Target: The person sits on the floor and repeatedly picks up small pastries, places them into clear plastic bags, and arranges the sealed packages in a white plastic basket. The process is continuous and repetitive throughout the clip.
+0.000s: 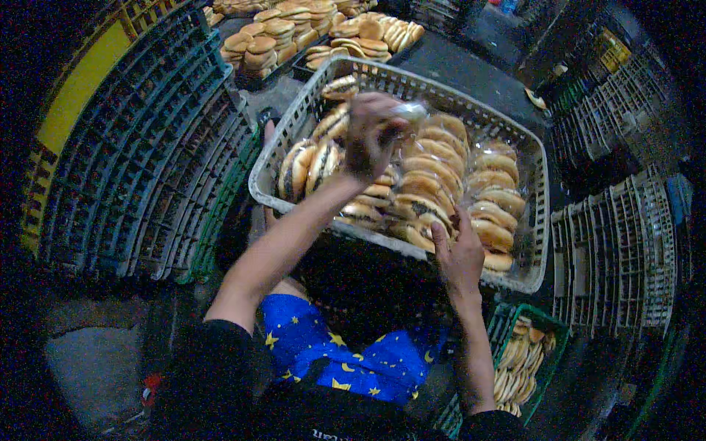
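A pale plastic basket (pixel 400 241) tilts in front of me, filled with rows of round flat breads (pixel 433 171), many in clear bags and some with a dark filling. My left hand (pixel 375 132) is blurred above the breads in the upper middle of the basket; something clear and shiny shows by its fingers, but its grasp is unclear. My right hand (pixel 458 242) is at the near edge of the basket, thumb and fingers apart around the bagged bread at the near end of the middle row; whether it grips it is unclear.
Stacked dark crates (pixel 138 143) stand at the left, pale crates (pixel 612 259) at the right. A green crate (pixel 551 364) of flat breads sits at the lower right. Trays piled with round breads (pixel 276 38) lie beyond the basket. A bread piece (pixel 535 99) lies right of the basket.
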A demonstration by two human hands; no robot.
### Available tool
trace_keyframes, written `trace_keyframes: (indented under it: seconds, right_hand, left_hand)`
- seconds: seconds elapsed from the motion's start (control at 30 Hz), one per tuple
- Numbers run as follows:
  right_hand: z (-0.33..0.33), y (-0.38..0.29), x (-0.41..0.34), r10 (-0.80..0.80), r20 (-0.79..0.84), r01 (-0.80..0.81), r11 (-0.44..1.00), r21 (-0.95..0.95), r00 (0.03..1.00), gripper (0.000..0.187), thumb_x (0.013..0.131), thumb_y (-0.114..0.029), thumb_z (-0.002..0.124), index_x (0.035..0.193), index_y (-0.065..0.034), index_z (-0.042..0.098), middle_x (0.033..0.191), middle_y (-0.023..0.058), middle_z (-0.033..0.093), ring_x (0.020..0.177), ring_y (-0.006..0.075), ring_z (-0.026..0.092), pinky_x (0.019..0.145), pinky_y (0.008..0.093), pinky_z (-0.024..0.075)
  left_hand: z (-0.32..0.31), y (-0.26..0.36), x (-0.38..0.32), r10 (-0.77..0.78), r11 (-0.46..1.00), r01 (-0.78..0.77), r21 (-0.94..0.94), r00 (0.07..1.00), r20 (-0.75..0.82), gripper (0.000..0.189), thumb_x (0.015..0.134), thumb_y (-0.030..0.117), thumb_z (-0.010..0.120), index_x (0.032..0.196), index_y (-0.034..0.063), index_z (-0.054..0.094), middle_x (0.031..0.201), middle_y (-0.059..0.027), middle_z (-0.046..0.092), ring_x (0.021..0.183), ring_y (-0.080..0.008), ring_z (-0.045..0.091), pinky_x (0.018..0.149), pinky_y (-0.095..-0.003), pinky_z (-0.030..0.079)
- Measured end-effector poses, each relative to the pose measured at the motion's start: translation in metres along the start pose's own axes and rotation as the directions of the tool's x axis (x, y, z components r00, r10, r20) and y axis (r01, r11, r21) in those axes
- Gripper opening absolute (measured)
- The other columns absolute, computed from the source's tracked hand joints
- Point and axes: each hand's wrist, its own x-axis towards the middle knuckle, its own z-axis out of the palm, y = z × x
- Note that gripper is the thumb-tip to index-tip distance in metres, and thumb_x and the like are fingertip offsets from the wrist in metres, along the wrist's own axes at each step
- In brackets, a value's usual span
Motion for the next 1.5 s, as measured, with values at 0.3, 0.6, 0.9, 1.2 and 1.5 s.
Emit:
trace_keyframes:
  seconds: [0.3,0.6,0.9,1.2,1.5]
  right_hand:
    - [0.012,0.020,0.014,0.013,-0.078,-0.016,0.999,-0.029,0.997,0.047,0.080,-0.040,0.056,0.102,0.0010,0.056,0.095,0.0196,0.059,0.088,0.0339,0.056,0.076,0.0389,0.0441]
    - [0.013,0.057,0.011,0.138,0.024,-0.136,0.905,0.404,0.990,0.039,0.082,-0.030,0.057,0.104,0.0020,0.056,0.099,0.0163,0.059,0.093,0.0267,0.057,0.083,0.0373,0.0442]
    - [0.017,0.006,-0.096,0.181,0.378,-0.407,0.170,0.897,0.908,0.045,0.085,-0.038,0.048,0.108,0.0013,0.049,0.094,0.0138,0.055,0.083,0.0235,0.053,0.074,0.0367,0.0447]
    - [0.020,-0.033,-0.160,-0.142,0.206,-0.103,0.526,0.844,0.968,0.039,0.082,-0.026,0.060,0.110,0.0006,0.050,0.096,0.0091,0.054,0.084,0.0164,0.051,0.073,0.0298,0.0429]
    - [0.003,-0.028,-0.152,-0.267,0.083,0.085,0.561,0.824,0.960,0.033,0.087,-0.036,0.047,0.089,-0.0029,0.049,0.079,0.0100,0.053,0.071,0.0195,0.048,0.065,0.0318,0.0411]
  left_hand:
    - [0.058,-0.114,-0.054,-0.315,0.894,-0.079,0.441,0.588,0.745,0.048,0.061,0.005,0.066,0.108,0.0081,0.054,0.108,-0.0111,0.054,0.107,-0.0347,0.047,0.083,-0.0428,0.044]
    - [-0.006,-0.073,-0.007,0.006,0.896,-0.305,0.322,0.735,0.678,0.015,0.063,0.011,0.057,0.076,0.0090,0.064,0.074,-0.0091,0.061,0.085,-0.0227,0.057,0.067,-0.0376,0.048]
    - [-0.163,0.131,-0.084,-0.392,0.836,0.533,-0.130,0.746,0.538,0.067,0.080,0.028,0.058,0.135,0.0096,0.025,0.142,-0.0141,0.020,0.133,-0.0283,0.014,0.107,-0.0430,0.009]
    - [-0.203,0.187,-0.102,-0.526,-0.090,0.901,-0.424,0.318,0.789,0.070,0.070,0.010,0.071,0.129,0.0032,0.033,0.123,-0.0064,0.045,0.113,-0.0137,0.040,0.098,-0.0322,0.031]
    - [-0.207,0.178,-0.111,-0.415,-0.026,0.969,-0.247,0.214,0.884,0.088,0.077,0.018,0.068,0.139,0.0065,0.006,0.139,-0.0135,0.026,0.129,-0.0205,0.021,0.104,-0.0371,0.021]
